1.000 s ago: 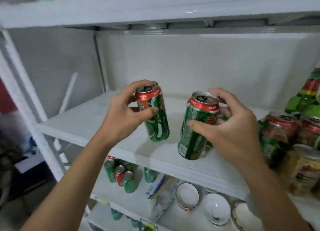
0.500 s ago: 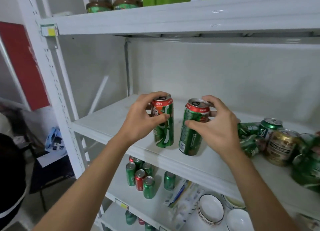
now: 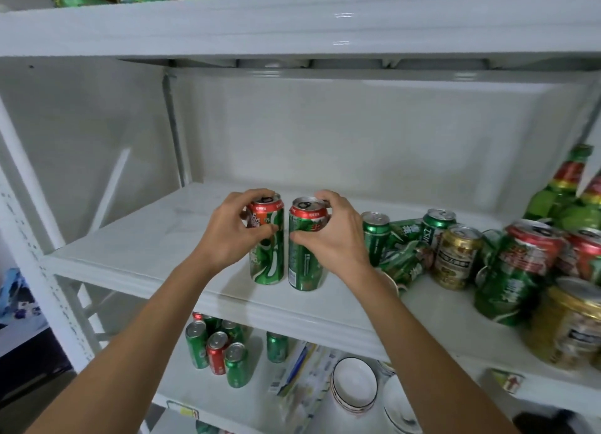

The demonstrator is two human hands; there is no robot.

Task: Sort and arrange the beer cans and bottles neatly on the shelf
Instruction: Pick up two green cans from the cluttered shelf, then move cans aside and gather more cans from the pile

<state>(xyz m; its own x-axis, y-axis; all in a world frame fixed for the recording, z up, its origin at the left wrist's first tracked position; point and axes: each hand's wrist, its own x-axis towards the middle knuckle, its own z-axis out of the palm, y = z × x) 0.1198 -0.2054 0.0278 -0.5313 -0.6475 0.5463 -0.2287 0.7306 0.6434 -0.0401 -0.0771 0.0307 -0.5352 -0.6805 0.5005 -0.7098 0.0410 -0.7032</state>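
Two green beer cans with red rims stand upright side by side near the front of the white middle shelf [image 3: 136, 251]. My left hand [image 3: 234, 235] grips the left can [image 3: 268, 261] round its upper part. My right hand [image 3: 331, 238] grips the right can [image 3: 304, 267] the same way. The two cans stand almost touching. To the right lies a jumble of cans: a green can [image 3: 375, 235], a gold can [image 3: 457, 258], crushed green cans [image 3: 406, 258] and a large dented green and red can [image 3: 517, 271].
Green bottles [image 3: 559, 189] stand at the far right, with a big gold can [image 3: 569, 326] in front. The shelf below holds several small cans [image 3: 214, 349], a printed packet [image 3: 302, 378] and white bowls [image 3: 354, 381]. Jars sit on the top shelf [image 3: 292, 27].
Both hands have brought the two cans down and closer together; they now stand upright on the shelf, near each other. The view has shifted right, showing more cans.
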